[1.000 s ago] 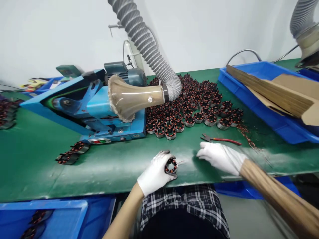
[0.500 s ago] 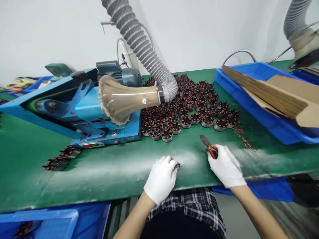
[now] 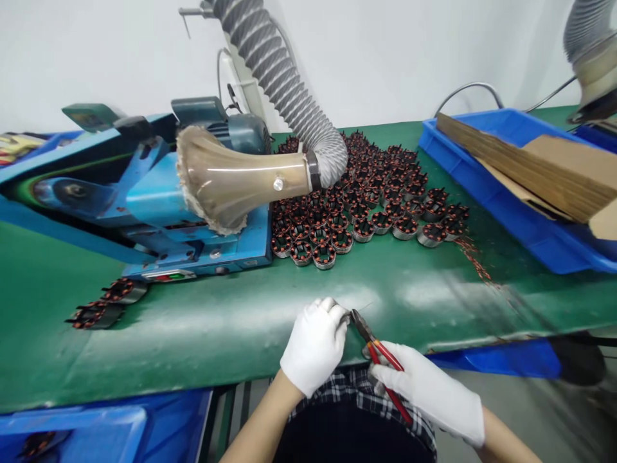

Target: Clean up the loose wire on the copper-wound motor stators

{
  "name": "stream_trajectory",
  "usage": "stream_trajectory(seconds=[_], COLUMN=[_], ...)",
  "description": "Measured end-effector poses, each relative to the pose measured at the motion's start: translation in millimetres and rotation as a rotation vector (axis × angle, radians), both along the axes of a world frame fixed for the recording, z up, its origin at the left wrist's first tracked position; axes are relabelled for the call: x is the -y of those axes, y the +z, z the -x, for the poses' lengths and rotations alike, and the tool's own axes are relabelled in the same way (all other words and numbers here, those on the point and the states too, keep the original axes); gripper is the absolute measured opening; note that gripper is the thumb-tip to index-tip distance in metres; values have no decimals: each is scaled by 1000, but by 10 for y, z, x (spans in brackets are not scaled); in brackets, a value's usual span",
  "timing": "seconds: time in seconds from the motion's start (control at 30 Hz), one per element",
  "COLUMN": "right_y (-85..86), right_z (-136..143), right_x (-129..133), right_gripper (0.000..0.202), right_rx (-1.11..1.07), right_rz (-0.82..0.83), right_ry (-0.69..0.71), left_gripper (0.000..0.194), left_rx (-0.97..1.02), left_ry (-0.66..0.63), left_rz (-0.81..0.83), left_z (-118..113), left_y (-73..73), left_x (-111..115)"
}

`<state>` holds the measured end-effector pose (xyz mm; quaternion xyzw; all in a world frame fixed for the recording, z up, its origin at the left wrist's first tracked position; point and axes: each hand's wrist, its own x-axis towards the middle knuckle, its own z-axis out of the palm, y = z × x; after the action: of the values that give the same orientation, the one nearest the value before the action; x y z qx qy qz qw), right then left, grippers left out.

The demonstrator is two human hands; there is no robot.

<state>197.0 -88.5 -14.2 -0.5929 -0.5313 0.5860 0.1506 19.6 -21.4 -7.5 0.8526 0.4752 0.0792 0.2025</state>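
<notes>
Beyond the right hand's [image 3: 420, 387] pliers [image 3: 367, 332], the machine's [image 3: 152, 198] switch panel [image 3: 169, 275] looks illegible.

- Left hand [image 3: 315, 347], right hand [image 3: 419, 382]: gloved, plain white.
- Pliers [image 3: 372, 339]: red handles, dark grey head.
- Ring-shaped parts [image 3: 324, 256]: black, copper-orange spots, silver-grey sides.
- Tabletop [image 3: 207, 331]: green, whitish glare.
- Machine [image 3: 154, 196]: light blue; switch [image 3: 168, 277], red and green.
- Hose [image 3: 274, 71]: grey, ringed.
- Funnel [image 3: 241, 177]: translucent tan.
- Tray [image 3: 535, 235]: blue; cardboard [image 3: 515, 164], brown.
- Lap cloth [image 3: 337, 388]: black-and-white plaid.
- Wall [image 3: 385, 58]: white.

Matt cloth gloves [image 3: 313, 347]; plastic-looking pliers handles [image 3: 391, 357]; smooth, glossy tabletop [image 3: 193, 321]; rough, matt cardboard [image 3: 525, 170]; smooth plastic tray [image 3: 491, 199]
</notes>
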Motion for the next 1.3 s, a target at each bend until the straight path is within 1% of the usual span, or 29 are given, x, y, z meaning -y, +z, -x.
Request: stream_trajectory(seconds=[0.07,0.13,0.27,0.33,0.4,0.47,0.53,0.6,0.63,0.67,0.7,0.77,0.8,0.87,0.93,0.97,1.03,1.1,1.13,1.17,1.23,1.3], right_y=[9,7,-52,-79,-84,-68,-47,-40,-45,-56,-72,-109,-125,-137,-105,-71,24,118,152,172,170,117], right_z=[58,132,243,238,204,184,220,313,361,394,396,267,128,-261,-686,-864,-1081,-1096,-1043,-965,-776,-598], right_x=[-5,0,23,41,64,79,64,-9,-74,-157,-256,-478,-587,-767,-863,-874,-828,-720,-659,-603,-531,-532], right_gripper=[18,20,28,33,38,42,39,33,31,32,33,37,37,35,31,30,31,34,33,31,30,28], right_rx=[-9,-55,-189,-277,-422,-615,-825,-1004,-1064,-1087,-1074,-982,-929,-853,-742,-685,-590,-540,-471,-343,63,475], right_rz=[5,34,71,140,257,350,381,368,345,299,230,62,-23,-153,-275,-318,-400,-454,-476,-494,-507,-496], right_ry=[-19,-74,-291,-396,-460,-477,-442,-411,-414,-447,-510,-680,-769,-905,-1036,-1078,-1124,-1117,-1092,-1046,-879,-665], left_gripper=[14,15,16,16,16,17,18,20,21,23,24,26,26,26,26,26,26,26,27,29,40,60], left_rx=[-4,-9,4,4,-8,-21,-13,12,19,15,-4,-73,-109,-168,-195,-193,-146,-35,33,107,193,249], left_ry=[-6,-5,-12,-33,-48,-40,0,65,103,136,162,176,170,166,184,190,171,131,111,91,48,-8], left_rz=[4,13,30,26,18,18,-3,-85,-135,-172,-182,-105,-37,80,136,155,192,209,203,194,183,172], left_z=[-2,-5,-3,9,45,119,237,389,470,549,621,733,767,778,705,635,431,156,4,-151,-441,-664], left_y=[0,-4,-20,-21,-13,8,44,94,122,150,176,217,228,237,236,234,226,203,182,155,83,0], left_x=[-6,-11,-14,-18,-33,-64,-101,-131,-139,-141,-137,-112,-94,-51,-15,-6,-26,-118,-195,-289,-503,-695])
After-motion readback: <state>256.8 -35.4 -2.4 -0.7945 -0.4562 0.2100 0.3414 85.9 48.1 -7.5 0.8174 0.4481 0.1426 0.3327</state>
